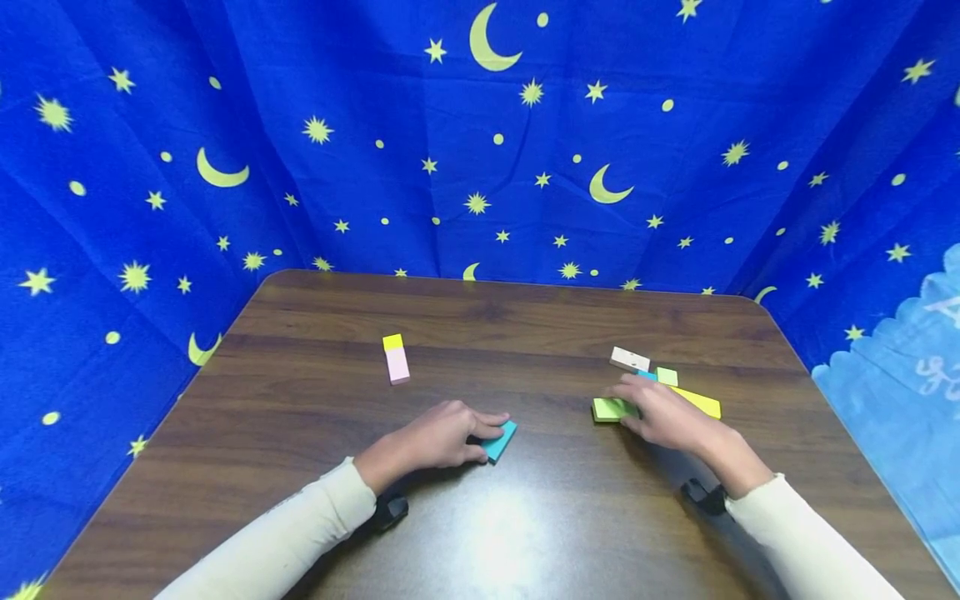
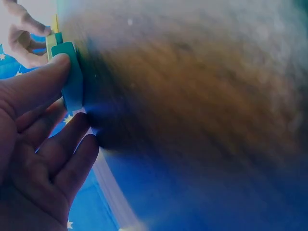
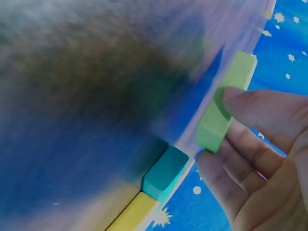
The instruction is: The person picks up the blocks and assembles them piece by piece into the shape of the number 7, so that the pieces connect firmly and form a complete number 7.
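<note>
On the brown table, my left hand pinches a flat blue block near the middle. The left wrist view has the thumb on top of that blue block, with other fingers at its side. To the right, my right hand holds a light green block between thumb and fingers. The green block appears long and rectangular in the right wrist view, partly covered by the thumb. Just beyond the right hand lie a yellow block and a mostly hidden blue block.
A white block and a pale green block lie beyond the right hand. At the left, a pink block touches a yellow block end to end. A blue star-patterned curtain hangs behind the table.
</note>
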Action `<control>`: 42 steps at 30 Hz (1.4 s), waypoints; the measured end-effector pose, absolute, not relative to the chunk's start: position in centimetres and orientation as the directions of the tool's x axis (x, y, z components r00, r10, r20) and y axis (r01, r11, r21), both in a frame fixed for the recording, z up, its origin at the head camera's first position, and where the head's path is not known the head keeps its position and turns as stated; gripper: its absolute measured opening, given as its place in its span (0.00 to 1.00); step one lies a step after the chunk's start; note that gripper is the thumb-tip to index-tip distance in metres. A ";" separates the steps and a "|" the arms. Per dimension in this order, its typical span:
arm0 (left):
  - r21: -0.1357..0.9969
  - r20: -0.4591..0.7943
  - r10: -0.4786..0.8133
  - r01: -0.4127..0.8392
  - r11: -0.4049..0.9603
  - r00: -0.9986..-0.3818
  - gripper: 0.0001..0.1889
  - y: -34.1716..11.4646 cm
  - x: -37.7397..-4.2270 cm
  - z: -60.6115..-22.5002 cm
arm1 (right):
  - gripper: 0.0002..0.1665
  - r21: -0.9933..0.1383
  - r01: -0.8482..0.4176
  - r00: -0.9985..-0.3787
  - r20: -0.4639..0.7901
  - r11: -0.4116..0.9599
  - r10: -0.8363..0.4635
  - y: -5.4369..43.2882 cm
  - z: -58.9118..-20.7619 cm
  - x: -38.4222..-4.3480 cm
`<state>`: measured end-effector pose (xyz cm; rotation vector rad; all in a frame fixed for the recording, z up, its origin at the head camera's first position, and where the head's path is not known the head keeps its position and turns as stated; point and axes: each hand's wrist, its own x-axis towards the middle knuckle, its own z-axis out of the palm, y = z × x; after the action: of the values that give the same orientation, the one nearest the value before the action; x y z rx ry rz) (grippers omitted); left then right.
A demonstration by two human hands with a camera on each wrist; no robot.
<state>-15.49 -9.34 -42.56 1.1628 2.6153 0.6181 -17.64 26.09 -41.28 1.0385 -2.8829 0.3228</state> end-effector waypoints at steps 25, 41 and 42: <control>0.450 -0.005 0.750 0.669 0.592 -0.661 0.21 -9.3 -15.2 -42.2 | 0.21 -0.157 -0.733 -0.679 0.124 0.662 -0.723 22.5 -40.5 -21.1; 0.472 -0.021 0.744 0.650 0.596 -0.668 0.21 -9.3 -15.1 -42.2 | 0.25 -0.195 -0.735 -0.669 0.051 0.650 -0.741 19.5 -40.1 -22.5; 0.472 -0.016 0.745 0.652 0.593 -0.666 0.21 -9.3 -15.1 -42.2 | 0.24 -0.201 -0.734 -0.668 0.043 0.648 -0.743 19.3 -40.1 -22.6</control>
<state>-15.10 -9.33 -42.19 1.1613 2.6098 0.6439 -22.59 19.29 -40.12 1.2961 -2.8911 0.3228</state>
